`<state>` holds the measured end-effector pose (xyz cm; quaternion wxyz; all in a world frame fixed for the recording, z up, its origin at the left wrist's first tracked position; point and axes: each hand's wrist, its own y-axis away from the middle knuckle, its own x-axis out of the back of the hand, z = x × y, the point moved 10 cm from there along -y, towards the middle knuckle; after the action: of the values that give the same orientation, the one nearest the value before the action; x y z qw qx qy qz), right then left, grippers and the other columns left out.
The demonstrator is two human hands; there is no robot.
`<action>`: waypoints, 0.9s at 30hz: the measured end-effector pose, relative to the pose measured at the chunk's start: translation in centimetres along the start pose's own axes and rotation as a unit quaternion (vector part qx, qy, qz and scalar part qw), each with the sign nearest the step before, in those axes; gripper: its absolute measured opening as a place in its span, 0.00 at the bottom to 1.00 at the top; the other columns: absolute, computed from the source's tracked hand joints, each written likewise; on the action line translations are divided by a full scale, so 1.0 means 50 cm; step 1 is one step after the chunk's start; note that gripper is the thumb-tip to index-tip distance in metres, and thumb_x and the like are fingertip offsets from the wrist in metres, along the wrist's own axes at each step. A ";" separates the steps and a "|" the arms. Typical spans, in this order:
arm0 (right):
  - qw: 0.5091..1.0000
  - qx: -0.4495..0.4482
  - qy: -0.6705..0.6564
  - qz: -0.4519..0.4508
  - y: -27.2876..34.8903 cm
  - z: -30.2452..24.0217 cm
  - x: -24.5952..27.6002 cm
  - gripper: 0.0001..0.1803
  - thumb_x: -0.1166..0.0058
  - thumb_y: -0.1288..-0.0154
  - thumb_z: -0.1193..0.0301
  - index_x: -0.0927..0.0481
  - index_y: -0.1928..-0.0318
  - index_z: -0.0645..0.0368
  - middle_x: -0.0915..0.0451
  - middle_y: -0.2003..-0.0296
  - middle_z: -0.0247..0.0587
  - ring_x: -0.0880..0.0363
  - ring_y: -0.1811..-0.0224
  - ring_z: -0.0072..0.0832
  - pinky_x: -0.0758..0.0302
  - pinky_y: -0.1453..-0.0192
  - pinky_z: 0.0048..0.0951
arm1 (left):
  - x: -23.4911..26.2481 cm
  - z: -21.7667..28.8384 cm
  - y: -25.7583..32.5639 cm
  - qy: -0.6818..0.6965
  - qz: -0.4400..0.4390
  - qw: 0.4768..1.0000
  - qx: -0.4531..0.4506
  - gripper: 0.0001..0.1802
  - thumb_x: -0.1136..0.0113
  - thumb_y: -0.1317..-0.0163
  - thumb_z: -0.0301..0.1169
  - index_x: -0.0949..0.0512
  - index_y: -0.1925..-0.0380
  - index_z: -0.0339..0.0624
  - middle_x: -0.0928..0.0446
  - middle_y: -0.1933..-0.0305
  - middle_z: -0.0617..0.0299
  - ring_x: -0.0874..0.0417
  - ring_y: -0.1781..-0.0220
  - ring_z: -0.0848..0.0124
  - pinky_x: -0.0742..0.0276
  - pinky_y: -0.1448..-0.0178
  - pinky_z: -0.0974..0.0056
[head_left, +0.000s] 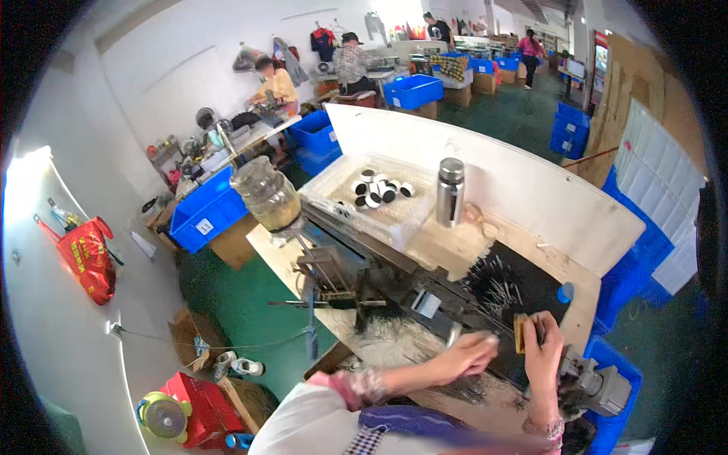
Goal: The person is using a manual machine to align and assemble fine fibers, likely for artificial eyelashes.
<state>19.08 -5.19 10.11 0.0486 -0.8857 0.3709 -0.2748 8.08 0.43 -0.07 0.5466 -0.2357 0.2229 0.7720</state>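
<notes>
Small wooden block (521, 334) pinched in right hand (543, 350) fingers.

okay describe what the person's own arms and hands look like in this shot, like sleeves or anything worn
Both hands are bare, with no gloves. The left hand has a pinkish, lacy-looking cuff or band at the wrist, below a white sleeve. The right hand has a beaded-looking bracelet or cuff at its wrist. A blue-purple patterned cloth lies across the lower arm area.

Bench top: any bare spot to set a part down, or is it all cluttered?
Free: the pale wood strip between the white tray and the steel bottle, and the bare board edge right of the black mat. Crowded: thin rods litter the mat near the left hand and right hand.
</notes>
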 end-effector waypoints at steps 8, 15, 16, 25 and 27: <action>0.998 0.002 0.013 0.067 0.060 0.054 0.076 0.06 0.46 0.36 0.75 0.25 0.67 0.67 0.24 0.77 0.41 0.29 0.76 0.22 0.31 0.69 0.25 | 0.038 -0.106 -0.104 0.070 0.082 0.984 0.142 0.14 0.51 0.29 0.40 0.30 0.73 0.47 0.45 0.87 0.75 0.48 0.89 0.81 0.57 0.84 0.71; 0.999 0.035 0.020 0.010 -0.001 0.004 0.030 0.07 0.46 0.34 0.73 0.24 0.64 0.66 0.22 0.76 0.44 0.26 0.76 0.23 0.28 0.68 0.26 | 0.047 -0.103 -0.107 0.042 0.099 0.988 0.108 0.15 0.51 0.29 0.40 0.30 0.72 0.44 0.42 0.84 0.74 0.45 0.87 0.82 0.55 0.83 0.71; 0.999 0.031 0.019 0.009 -0.011 -0.002 0.028 0.07 0.46 0.34 0.73 0.24 0.64 0.66 0.22 0.76 0.44 0.26 0.76 0.23 0.28 0.68 0.26 | 0.043 -0.101 -0.106 0.043 0.099 0.989 0.102 0.15 0.51 0.29 0.40 0.30 0.72 0.44 0.42 0.84 0.74 0.45 0.87 0.82 0.55 0.83 0.72; 0.941 0.166 0.254 -0.150 -0.094 0.033 -0.107 0.11 0.50 0.39 0.77 0.23 0.55 0.61 0.21 0.62 0.56 0.22 0.59 0.52 0.26 0.55 0.43 | 0.091 -0.045 -0.078 0.000 0.187 0.982 -0.034 0.14 0.55 0.27 0.40 0.29 0.69 0.44 0.39 0.84 0.72 0.42 0.85 0.80 0.49 0.81 0.71; 0.951 0.056 0.154 -0.262 -0.090 0.075 -0.164 0.13 0.50 0.40 0.79 0.21 0.55 0.65 0.19 0.66 0.55 0.19 0.65 0.44 0.24 0.58 0.37 | 0.089 -0.047 -0.084 -0.002 0.190 0.981 -0.047 0.14 0.55 0.28 0.40 0.28 0.69 0.44 0.38 0.85 0.71 0.42 0.85 0.80 0.50 0.81 0.71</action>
<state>19.17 3.20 4.57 -0.0330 -0.8944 0.1132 -0.4315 11.06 3.58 -4.97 0.3783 -0.2128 0.2262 0.8721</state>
